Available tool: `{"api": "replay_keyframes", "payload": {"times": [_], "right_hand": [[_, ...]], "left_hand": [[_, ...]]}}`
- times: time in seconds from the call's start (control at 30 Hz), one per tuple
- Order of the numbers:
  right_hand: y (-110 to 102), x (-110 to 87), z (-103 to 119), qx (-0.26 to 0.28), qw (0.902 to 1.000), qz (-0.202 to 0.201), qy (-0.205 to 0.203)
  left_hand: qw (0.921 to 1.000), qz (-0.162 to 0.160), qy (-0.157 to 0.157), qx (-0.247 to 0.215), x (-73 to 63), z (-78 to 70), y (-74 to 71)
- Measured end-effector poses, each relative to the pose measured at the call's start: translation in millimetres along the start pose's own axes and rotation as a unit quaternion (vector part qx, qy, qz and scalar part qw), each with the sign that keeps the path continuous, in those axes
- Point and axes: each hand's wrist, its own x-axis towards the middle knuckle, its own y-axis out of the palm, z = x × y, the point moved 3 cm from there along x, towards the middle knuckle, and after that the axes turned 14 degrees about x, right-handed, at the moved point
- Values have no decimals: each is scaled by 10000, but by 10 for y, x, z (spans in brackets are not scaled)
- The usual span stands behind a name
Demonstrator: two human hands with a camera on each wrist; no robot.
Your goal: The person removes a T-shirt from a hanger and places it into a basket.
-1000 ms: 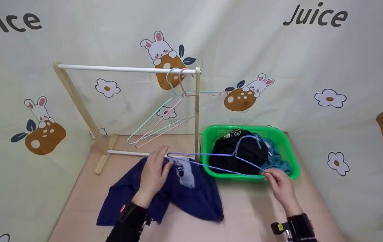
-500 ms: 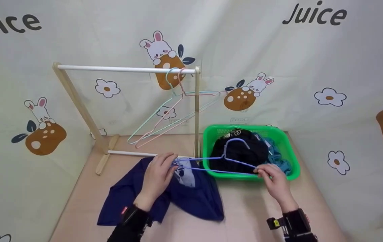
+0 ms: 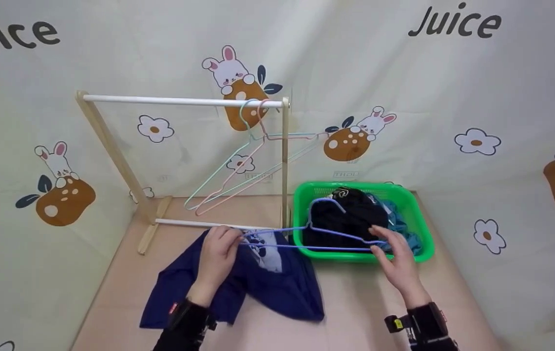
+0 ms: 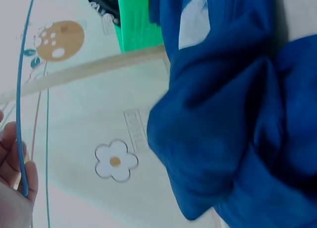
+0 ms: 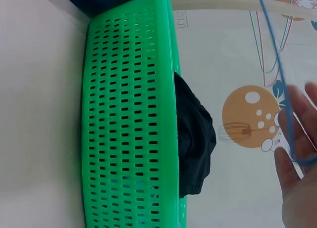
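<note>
A purple-blue clothes hanger (image 3: 335, 248) is held level in front of the basket, its hook up. My left hand (image 3: 218, 258) pinches its left end; the left wrist view shows thumb and fingers at the bend of the hanger (image 4: 19, 104). Around the other end is my right hand (image 3: 396, 258), thumb and fingers apart. In the right wrist view the hanger's end (image 5: 280, 65) lies between the spread fingers of that hand (image 5: 302, 188). Below the left hand, a navy garment (image 3: 287, 292) with a pale print lies spread on the table, partly hidden by the hand and wrist.
A small wooden rack with a white rail (image 3: 160, 100) stands behind. A green hanger (image 3: 216, 176) and a pink hanger (image 3: 263, 141) hang at its right end. The green basket (image 3: 426, 229) at right holds black clothing (image 3: 355, 214) and teal clothing (image 3: 411, 241).
The hanger has shifted left, its hook moving from the basket's middle towards its left side. My right fingers have loosened from pinching the hanger and spread apart. The navy garment has not moved.
</note>
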Motion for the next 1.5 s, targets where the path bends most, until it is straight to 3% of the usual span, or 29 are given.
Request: {"api": "replay_keyframes", "payload": {"times": [0.2,0.4,0.57,0.87,1.0,1.23,1.5], "right_hand": [[-44,-33,-84,141,9990,-126,398],[-12,-113,-142,264,9969,-130,733],[6,-183,-231,258,9944,15,1023],[17,-265,-305,164,9901,106,1391],[24,-287,-324,136,9888,159,1479],[29,-335,-352,59,9863,161,1638],[32,-365,-356,108,9854,244,1681]], "left_hand": [[9994,-115,-306,-111,-35,203,-188],[9960,-575,-682,-59,-36,443,-396],[9887,-944,-1162,-33,-36,654,-574],[9686,-1370,-2070,157,-44,946,-861],[9543,-1482,-2588,205,-91,1049,-951],[9323,-1389,-3316,389,-250,1242,-1040],[9147,-1364,-3767,527,-394,1389,-1091]]}}
